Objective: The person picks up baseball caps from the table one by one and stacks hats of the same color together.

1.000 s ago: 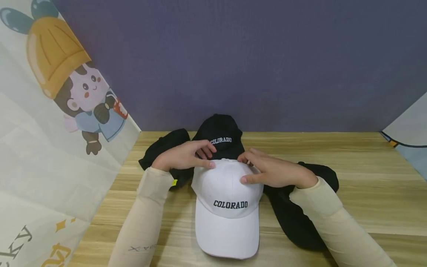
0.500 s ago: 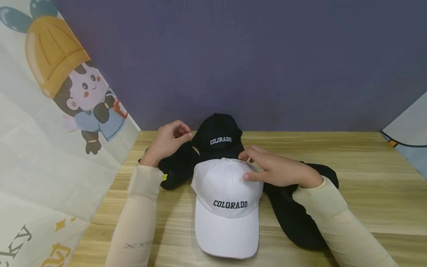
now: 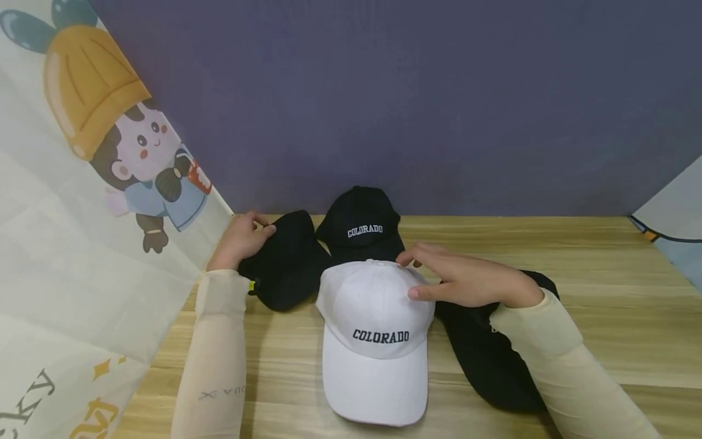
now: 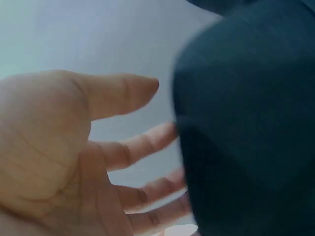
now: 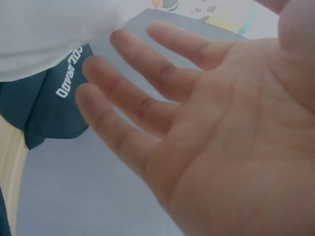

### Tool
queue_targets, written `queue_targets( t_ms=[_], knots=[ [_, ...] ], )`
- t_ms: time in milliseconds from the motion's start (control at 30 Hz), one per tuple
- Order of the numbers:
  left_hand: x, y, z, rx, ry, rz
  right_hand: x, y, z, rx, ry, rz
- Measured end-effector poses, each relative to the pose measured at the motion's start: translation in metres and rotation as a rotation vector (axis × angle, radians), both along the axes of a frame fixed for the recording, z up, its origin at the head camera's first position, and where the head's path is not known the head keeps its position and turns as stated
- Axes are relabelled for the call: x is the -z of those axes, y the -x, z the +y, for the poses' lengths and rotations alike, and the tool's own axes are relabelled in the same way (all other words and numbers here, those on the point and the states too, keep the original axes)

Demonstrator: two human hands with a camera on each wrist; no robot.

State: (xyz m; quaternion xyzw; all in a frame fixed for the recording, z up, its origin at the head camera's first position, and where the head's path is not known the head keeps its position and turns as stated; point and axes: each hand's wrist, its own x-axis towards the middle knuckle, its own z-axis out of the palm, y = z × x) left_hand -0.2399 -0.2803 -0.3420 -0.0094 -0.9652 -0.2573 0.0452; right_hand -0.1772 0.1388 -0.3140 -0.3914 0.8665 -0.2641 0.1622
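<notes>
So the white cap (image 3: 378,317) sits mid-table, bill toward the wearer, COLORADO across the front in dark letters. Right hand (image 3: 466,277) is up by its crown, fingers loosely extended and not wrapped around anything — can't tell if a fingertip is actually touching the fabric.

Left hand (image 3: 241,238) is over at the outer edge of the left black cap (image 3: 290,262), the one with a little yellow tag (image 3: 251,287). No grasp there either: the wrist cam has the thumb standing clear of the dark cloth, while the other fingers reach its edge, contact hard to call.

Behind the white one there's the back black cap (image 3: 359,213), COLORADO in white, its lower end hidden. The right black cap (image 3: 482,360) is partly covered by the cream right sleeve (image 3: 540,329). All on a wood-grain table (image 3: 614,317) — dark wall (image 3: 406,110) behind.
</notes>
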Motion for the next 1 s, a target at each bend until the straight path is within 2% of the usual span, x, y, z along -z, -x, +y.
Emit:
queue_targets(
  t_ms=[100,300,433,600,733,1000],
  knots=[
    [0.006,0.001,-0.005,-0.031,0.025,-0.072,-0.001,-0.001,0.001,0.012,0.015,-0.008],
    [0.015,0.002,-0.017,-0.086,0.007,-0.255,-0.004,-0.001,0.006,0.035,0.017,0.002],
    [0.017,0.002,-0.027,-0.069,0.025,-0.298,-0.005,0.001,0.008,0.033,0.025,0.027],
    [0.018,0.001,-0.032,-0.029,-0.028,-0.364,-0.006,0.004,0.009,0.029,0.040,0.037],
    [0.017,0.000,-0.032,-0.023,-0.050,-0.328,-0.005,0.005,0.010,0.034,0.037,0.043],
    [0.007,0.003,-0.029,-0.016,-0.162,-0.148,-0.004,0.006,0.010,0.030,0.029,0.078]
  ],
)
